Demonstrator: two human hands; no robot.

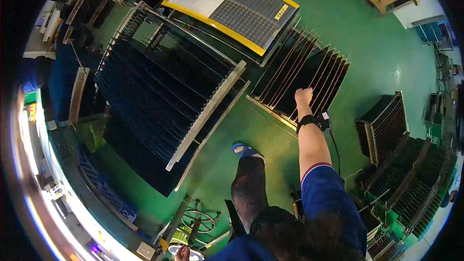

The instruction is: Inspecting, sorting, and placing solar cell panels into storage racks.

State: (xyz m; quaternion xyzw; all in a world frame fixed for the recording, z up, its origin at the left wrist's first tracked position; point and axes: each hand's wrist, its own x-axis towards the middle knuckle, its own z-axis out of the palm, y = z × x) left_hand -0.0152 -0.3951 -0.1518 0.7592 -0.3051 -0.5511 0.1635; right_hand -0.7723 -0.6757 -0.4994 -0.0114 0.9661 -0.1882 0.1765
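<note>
Rack of thin dark panels [302, 74] standing on green floor [382, 53], just behind a larger rack [164, 96]. Right hand [303, 96] fisted on one panel's top edge; fingers hidden. Left hand [182, 253] cut off at lower edge, grip unclear.

A glossy green workshop floor [386, 53] carries racks of thin dark panels: a large slotted rack [164, 96] at centre, a smaller rack [302, 74] just beside it, and further racks [384, 125] standing apart to the right. A yellow-edged grated platform [241, 7] lies beyond them. One blue shoe [244, 150] is planted on the floor between the racks.
</note>
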